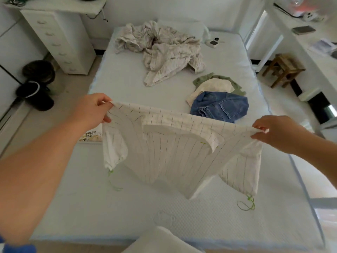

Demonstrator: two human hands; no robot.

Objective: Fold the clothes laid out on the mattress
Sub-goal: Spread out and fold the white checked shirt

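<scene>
While the striped white shirt [175,152] hangs stretched above the mattress [127,207], the left hand [93,110] pinches one shoulder and the right hand [279,134] pinches the other, fingers curled tight. Jeans [220,106] lie beyond, beside a crumpled sheet [164,50].

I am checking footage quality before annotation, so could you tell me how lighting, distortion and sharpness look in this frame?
Head view: soft, even daylight, faint shadows under the striped shirt; overexposed glare at the right doorway; wide-angle bending curves the mattress edges and the drawer unit; slightly soft overall, and the left hand and right hand are still legible.
</scene>
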